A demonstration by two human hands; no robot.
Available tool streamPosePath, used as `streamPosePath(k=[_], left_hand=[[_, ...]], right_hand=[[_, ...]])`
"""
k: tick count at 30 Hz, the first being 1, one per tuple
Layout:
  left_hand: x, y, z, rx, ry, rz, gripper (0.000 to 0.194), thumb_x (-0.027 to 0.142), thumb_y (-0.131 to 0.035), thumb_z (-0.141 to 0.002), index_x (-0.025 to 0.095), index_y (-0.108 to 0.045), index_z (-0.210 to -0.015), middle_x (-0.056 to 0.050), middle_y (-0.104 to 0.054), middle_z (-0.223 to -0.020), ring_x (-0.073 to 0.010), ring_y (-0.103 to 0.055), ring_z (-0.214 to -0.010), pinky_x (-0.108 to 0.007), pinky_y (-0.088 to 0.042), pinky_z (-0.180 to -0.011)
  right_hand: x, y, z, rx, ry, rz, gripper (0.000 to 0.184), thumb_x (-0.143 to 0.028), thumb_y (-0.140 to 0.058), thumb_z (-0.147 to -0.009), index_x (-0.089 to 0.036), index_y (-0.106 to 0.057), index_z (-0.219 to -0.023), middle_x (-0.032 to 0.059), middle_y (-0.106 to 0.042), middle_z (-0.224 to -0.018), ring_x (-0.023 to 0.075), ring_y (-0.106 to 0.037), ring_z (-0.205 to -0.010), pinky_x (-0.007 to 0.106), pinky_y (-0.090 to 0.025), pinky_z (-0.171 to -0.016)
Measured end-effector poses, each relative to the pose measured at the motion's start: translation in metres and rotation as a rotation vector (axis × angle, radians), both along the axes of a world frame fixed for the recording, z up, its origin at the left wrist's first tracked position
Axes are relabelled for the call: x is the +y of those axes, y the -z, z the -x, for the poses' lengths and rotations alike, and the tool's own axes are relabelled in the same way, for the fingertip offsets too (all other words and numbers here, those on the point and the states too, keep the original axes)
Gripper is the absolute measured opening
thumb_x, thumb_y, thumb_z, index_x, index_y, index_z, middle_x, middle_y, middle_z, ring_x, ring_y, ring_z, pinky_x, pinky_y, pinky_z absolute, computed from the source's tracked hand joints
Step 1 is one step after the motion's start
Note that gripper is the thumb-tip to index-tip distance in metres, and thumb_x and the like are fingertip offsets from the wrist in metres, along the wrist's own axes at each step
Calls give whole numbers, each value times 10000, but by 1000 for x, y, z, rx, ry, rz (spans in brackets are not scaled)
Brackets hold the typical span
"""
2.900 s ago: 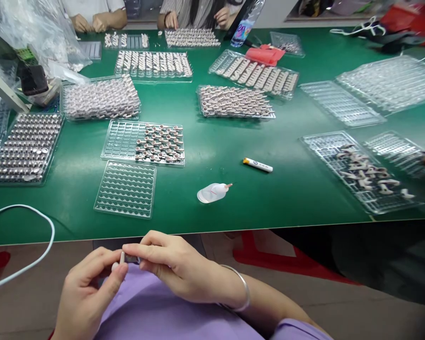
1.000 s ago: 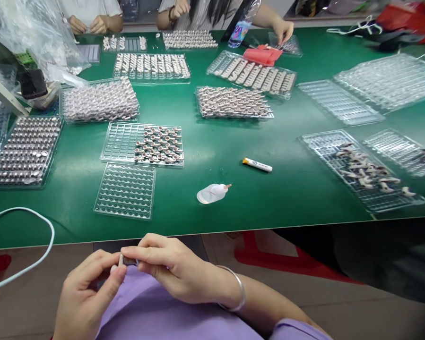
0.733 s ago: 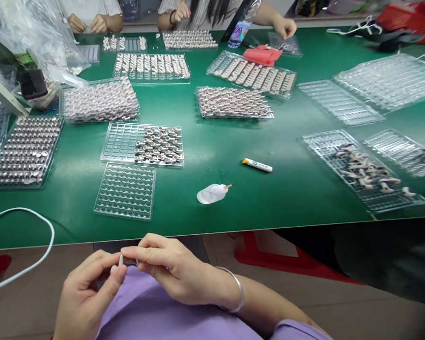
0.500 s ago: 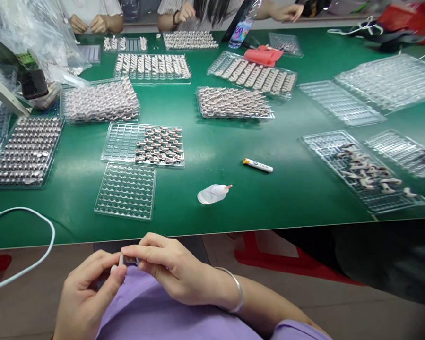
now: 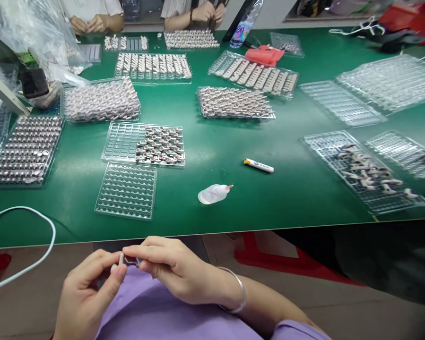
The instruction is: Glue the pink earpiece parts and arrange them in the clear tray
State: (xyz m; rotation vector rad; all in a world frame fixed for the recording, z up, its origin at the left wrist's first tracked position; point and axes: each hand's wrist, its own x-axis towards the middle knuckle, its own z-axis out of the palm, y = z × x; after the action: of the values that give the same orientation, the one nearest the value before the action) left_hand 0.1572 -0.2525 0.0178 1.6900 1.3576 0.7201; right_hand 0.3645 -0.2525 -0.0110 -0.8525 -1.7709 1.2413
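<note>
Low in front of the table edge, my left hand (image 5: 91,288) is closed, pinching a small white earbud shell (image 5: 121,259) with a stem between thumb and index finger. My right hand (image 5: 173,267) is closed too, its index fingertip pressed on the top of the same shell. A small dark gap or edge shows between the shell and my right thumb; I cannot make out what it is. Beyond my hands lies a clear tray (image 5: 126,191) with rows of round pockets. Behind it, another tray (image 5: 122,141) is part filled with earbud shells (image 5: 160,145).
A squeeze bottle (image 5: 214,194) and a white marker-like tube (image 5: 258,165) lie on the green table (image 5: 191,222). Full trays (image 5: 237,102) stand further back, loose shells (image 5: 368,167) at right. A white cable (image 5: 51,231) curves at left. People's hands (image 5: 99,23) are across the table.
My hands keep the same pose around the shell, with only a slight shift of the right fingers. Across the table, a person's arm has drawn back from the right, hands now together.
</note>
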Motion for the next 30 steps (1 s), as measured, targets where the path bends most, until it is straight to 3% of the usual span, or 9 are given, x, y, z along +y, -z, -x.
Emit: streamPosePath(k=[14,30], left_hand=[[-1,0,1,6,-9,-11,170,274,-680,-812,238,-770,-951,-4,-690,-741,-116,-622,-618,-161,-494,-548],[-1,1,1,14,-9,-85,175,264,-689,-806,258,-765,-964,17,-692,-731,-99,-626,-610,-138,-493,-545]], right_hand=[[-1,0,2,12,38,-34,337,-204,-465,-978,-123,-603,-1274,99,-649,-956,124,-619,-836,240,-548,-770],[-4,4,4,-17,75,-71,340,-185,-476,-971,-167,-589,-1291,77,-635,-956,119,-621,-829,245,-563,-772]])
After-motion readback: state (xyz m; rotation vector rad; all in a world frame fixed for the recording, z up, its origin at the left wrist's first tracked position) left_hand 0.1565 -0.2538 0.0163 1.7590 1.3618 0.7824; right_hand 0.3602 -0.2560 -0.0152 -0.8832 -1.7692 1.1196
